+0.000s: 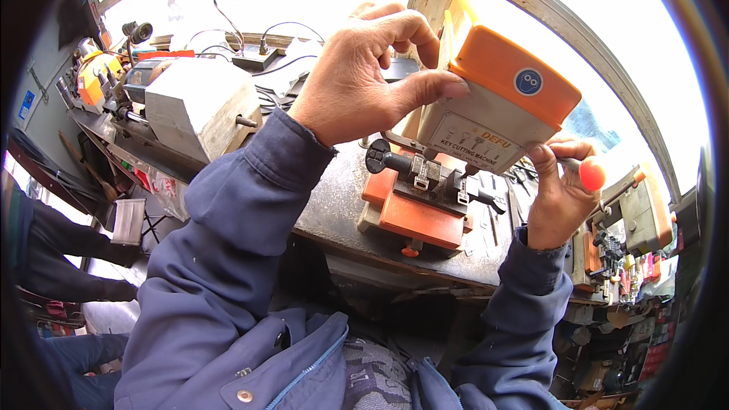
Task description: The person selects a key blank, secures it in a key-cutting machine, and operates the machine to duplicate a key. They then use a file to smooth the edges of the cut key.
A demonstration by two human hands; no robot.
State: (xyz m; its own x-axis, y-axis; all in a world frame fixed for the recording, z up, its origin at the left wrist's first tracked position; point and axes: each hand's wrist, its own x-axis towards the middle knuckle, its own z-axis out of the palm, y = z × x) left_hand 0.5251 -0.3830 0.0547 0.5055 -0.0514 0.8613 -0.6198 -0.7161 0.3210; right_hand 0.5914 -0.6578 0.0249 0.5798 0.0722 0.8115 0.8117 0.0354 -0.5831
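Note:
In front of me stands a key cutting machine (474, 129) with a cream housing and an orange top cover (505, 53). My left hand (372, 68) is at the housing's upper left corner, thumb against the front and bent fingers by the left side. At its lower right, my right hand (558, 197) pinches a metal lever that ends in a red ball knob (592, 173). Below the housing sit black key clamps (433, 175) on an orange carriage (421, 216). Whether a key is in the clamps, I cannot tell.
A grey bench machine (205, 102) with a motor stands left, beside a yellow-orange machine (99, 76). Another cutting machine (642, 216) is at the right. Black cables (285, 64) lie behind my left hand. A person's dark sleeve (72, 250) shows at far left.

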